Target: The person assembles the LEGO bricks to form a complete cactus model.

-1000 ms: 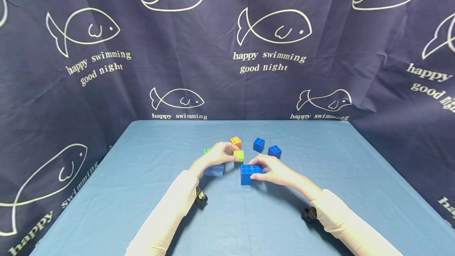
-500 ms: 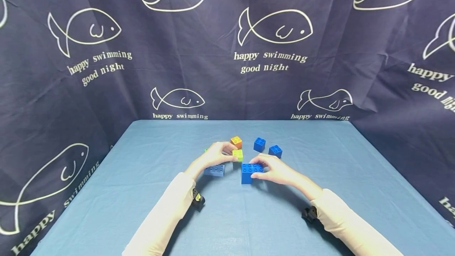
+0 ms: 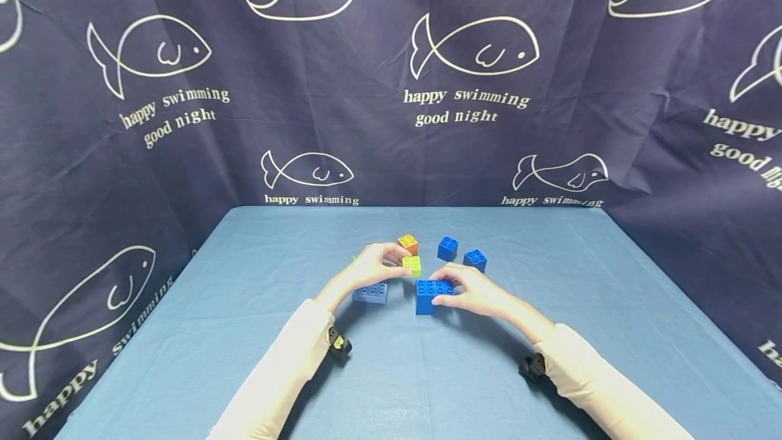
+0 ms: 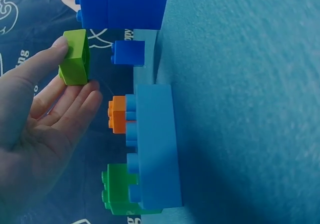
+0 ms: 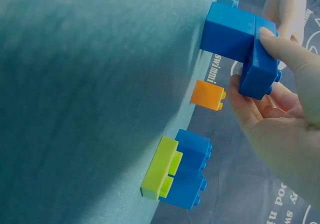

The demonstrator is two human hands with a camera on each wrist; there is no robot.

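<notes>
Thumb and fingers of my left hand (image 3: 374, 266) pinch a lime-green toy building brick (image 4: 75, 57), raised above the table. My right hand (image 3: 473, 290) grips a blue brick assembly (image 3: 425, 299) just right of it. In the right wrist view, this assembly is a long studded blue brick (image 5: 260, 67) with a blue block (image 5: 227, 32) joined under one end, the other end overhanging. A light-blue long brick (image 3: 370, 293) lies beside my left wrist. A green brick (image 4: 120, 186) is mostly hidden behind my left hand in the head view.
An orange brick (image 3: 407, 244) stands beyond my left hand. Two small blue bricks (image 3: 448, 248) sit beyond my right hand. Another lime-green brick (image 5: 160, 169) lies near them in the right wrist view, hidden in the head view. Dark fish-print cloth (image 3: 391, 141) hangs behind the blue table (image 3: 391, 386).
My left wrist and forearm have shifted slightly left and turned a little, the lime-green brick staying pinched. My right hand keeps the blue assembly in nearly the same place.
</notes>
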